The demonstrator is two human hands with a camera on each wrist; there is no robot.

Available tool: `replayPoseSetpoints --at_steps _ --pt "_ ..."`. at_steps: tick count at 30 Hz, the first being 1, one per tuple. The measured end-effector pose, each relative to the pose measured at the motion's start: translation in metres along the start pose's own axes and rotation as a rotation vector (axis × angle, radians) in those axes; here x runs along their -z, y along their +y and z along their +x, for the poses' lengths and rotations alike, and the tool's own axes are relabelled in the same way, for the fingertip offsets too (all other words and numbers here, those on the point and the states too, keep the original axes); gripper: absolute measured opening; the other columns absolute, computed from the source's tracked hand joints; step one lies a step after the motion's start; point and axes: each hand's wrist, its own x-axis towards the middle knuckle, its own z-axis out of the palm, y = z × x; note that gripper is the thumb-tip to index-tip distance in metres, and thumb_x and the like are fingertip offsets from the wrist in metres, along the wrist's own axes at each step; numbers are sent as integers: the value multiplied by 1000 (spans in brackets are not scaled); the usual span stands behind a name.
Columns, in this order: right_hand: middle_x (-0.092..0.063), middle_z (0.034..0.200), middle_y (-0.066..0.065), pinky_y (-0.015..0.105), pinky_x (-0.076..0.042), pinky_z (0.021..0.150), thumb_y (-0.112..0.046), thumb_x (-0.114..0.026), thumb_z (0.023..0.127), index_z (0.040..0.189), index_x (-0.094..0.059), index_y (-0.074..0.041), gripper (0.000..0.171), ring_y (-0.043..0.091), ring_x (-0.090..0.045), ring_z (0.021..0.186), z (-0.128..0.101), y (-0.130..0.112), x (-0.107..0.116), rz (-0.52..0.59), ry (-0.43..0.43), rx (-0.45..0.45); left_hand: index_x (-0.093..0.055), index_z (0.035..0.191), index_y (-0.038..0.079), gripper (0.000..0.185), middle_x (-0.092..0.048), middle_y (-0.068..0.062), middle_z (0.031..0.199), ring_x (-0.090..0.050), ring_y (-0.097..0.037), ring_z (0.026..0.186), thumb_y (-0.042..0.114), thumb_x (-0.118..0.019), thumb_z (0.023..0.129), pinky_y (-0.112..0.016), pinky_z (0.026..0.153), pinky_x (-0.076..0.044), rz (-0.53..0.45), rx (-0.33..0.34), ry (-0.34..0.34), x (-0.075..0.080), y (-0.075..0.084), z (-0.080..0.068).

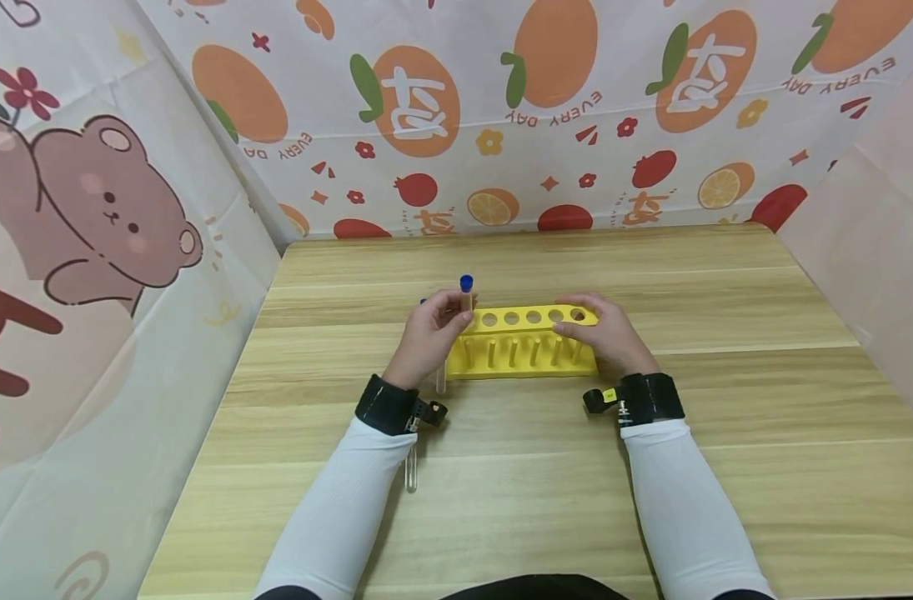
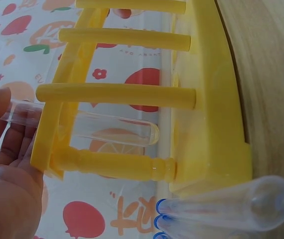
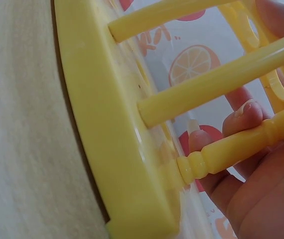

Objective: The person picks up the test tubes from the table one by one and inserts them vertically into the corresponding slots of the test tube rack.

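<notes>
head view shows the left hand (image 1: pixel 426 337) with its fingers (image 1: pixel 456 307) pinching a blue-capped test tube (image 1: pixel 466 292) near the cap, holding it upright in the leftmost hole of the yellow rack (image 1: pixel 527 342). the right hand (image 1: pixel 606 333) rests on the rack's right end, fingers curled over the top plate and steadying it. the rack stands in the middle of the tabletop (image 1: pixel 726 400), between the two hands.

left wrist view shows what the head view hides: the tube's clear body (image 2: pixel 112 130) has passed through the top plate, and its rounded tip hangs short of the base. more clear tubes with blue caps (image 2: pixel 221 206) lie on the tabletop just beside the rack's base. right wrist view shows fingertips (image 3: pixel 244 117) wrapped around the rack's corner post (image 3: pixel 231 147).

back in the head view, another clear tube (image 1: pixel 410 467) lies on the tabletop, partly hidden under the left wrist. printed cloth with oranges (image 1: pixel 501 108) and a bear (image 1: pixel 103 208) walls in the tabletop.
</notes>
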Motion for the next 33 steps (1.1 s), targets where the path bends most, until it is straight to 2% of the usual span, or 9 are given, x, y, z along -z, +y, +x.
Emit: replayPoseSetpoints --at_steps 15,22,24,29,33 --pt "-47 147 0 52 -45 104 -55 -76 79 130 -62 -25 61 32 -45 133 0 1 0 8 4 12 -61 124 1 28 -63 -12 124 -61 -21 110 10 -61 97 -26 93 -53 -45 16 1 -1 -1 1" --pt "-47 147 0 52 -45 104 -55 -76 79 131 -61 -25 61 32 -45 134 0 1 0 5 3 9 -59 124 -5 30 -62 -17 120 -59 -22 106 12 -59 99 -23 90 -52 -60 53 -22 1 30 -6" --pt "-47 147 0 52 -45 104 -54 -76 79 130 -61 -25 61 32 -45 134 0 1 0 9 2 8 -59 123 -5 30 -62 -16 118 -58 -19 104 13 -58 99 -22 89 -51 -60 46 -21 0 31 -6" --pt "-48 146 0 53 -43 105 -53 -76 80 130 -62 -25 60 31 -44 135 0 1 0 16 0 10 -58 124 -1 28 -61 -15 113 -57 -19 101 16 -56 101 -22 87 -50 -62 31 -11 0 31 -5" --pt "-48 146 0 53 -43 105 -53 -76 80 130 -62 -25 59 32 -44 134 1 2 0 15 -1 11 -57 128 1 31 -60 -21 117 -57 -29 106 18 -54 102 -22 88 -49 -71 27 -10 -1 16 -2"
